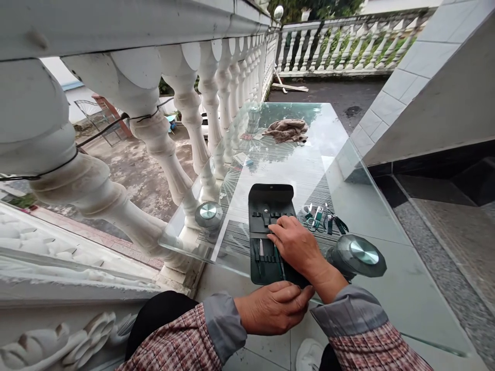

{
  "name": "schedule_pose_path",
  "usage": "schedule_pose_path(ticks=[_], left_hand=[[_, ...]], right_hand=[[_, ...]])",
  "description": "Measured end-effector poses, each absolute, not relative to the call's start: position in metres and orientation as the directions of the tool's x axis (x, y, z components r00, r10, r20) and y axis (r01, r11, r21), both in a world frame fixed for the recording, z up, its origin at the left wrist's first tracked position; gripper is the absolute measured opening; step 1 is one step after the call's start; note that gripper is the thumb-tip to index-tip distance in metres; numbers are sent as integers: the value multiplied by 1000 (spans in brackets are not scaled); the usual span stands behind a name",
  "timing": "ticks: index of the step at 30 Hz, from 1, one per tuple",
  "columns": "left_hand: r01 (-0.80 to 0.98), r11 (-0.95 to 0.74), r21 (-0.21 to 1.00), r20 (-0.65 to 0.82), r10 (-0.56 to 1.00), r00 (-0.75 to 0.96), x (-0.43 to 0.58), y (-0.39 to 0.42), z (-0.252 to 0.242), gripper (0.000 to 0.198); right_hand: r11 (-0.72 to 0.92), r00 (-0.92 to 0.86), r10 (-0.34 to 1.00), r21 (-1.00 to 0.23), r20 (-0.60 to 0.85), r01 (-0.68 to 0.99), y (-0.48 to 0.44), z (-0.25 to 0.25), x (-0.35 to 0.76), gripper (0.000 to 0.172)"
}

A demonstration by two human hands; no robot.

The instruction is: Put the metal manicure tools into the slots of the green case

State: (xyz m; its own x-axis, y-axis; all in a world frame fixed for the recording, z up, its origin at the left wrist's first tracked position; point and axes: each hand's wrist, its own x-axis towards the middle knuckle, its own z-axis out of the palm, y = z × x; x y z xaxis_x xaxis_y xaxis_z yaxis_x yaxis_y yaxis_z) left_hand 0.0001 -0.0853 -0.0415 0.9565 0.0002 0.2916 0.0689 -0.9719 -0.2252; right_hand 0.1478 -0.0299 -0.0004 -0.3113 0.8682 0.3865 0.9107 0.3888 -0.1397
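An unfolded dark manicure case [270,193] lies on the glass table, with a few slim tools in its loops. My left hand [276,307] is closed at the case's near edge, around the lower end of a thin dark manicure tool [281,265]. My right hand [296,245] rests over the case's right side, fingers bent together near the tool's upper end. What its fingertips grip is hidden. Right of the case lies a small pile of nail clippers [317,216] and other grooming tools.
The glass table [402,288] has round metal-topped supports [365,252] under it. A crumpled brown cloth [286,130] lies toward its far end. White balusters [150,134] run along the left. A tiled sloping wall [410,87] and steps stand at the right.
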Motion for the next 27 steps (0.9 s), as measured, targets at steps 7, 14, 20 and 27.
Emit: schedule_pose_path(ticks=[7,14,20,27], left_hand=[[62,-971,-230,272,-3,962,0,-86,-41,30],[58,-969,-242,295,-17,955,1,-85,-43,28],[64,-968,-241,322,-18,947,1,-85,-45,30],[56,-963,-262,295,-25,955,1,-85,-45,30]], right_hand=[[424,-365,860,-101,356,900,-33,-2,150,15],[489,-408,835,-161,369,857,-38,0,152,15],[506,-420,833,-191,361,841,-41,-2,154,16],[522,-449,819,-139,357,842,-43,-2,153,19]])
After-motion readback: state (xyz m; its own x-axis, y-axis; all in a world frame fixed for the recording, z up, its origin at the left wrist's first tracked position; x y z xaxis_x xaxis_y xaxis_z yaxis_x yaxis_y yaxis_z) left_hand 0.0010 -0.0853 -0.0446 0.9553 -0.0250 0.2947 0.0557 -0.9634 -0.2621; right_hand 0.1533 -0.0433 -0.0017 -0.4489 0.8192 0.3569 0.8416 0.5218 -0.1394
